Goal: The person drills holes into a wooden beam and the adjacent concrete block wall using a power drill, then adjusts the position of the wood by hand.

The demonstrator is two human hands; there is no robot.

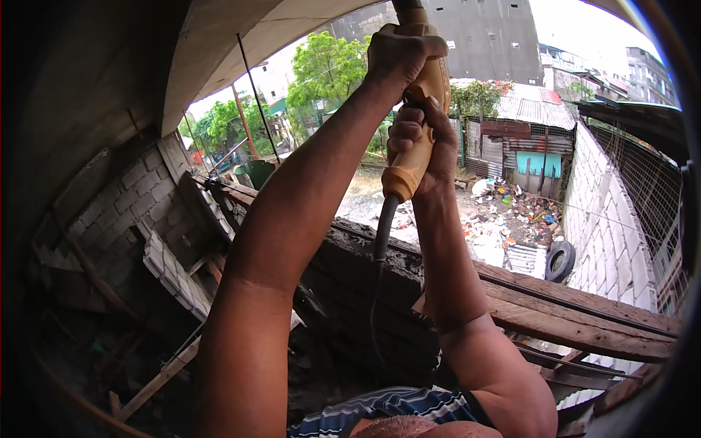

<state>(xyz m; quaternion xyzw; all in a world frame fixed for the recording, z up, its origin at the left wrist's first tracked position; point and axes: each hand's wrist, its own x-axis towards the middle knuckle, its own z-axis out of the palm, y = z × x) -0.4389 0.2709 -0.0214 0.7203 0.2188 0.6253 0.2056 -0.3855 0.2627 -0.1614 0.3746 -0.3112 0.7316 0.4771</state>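
Note:
I hold a long yellow power tool (404, 175) raised overhead, its upper end leaving the top of the picture. My left hand (398, 58) is wrapped round its upper body. Lower down, my right hand (423, 139) grips its handle, fingers curled round it. A black cord (378, 241) hangs from the tool's bottom end between my forearms.
A concrete ceiling (197, 36) arches overhead. A rough wall edge (365, 252) and wooden planks (569, 306) cross in front of me. Block walls (135, 190) and leaning boards stand at left. Below lie a littered yard, a tyre (559, 260) and tin-roofed sheds (533, 102).

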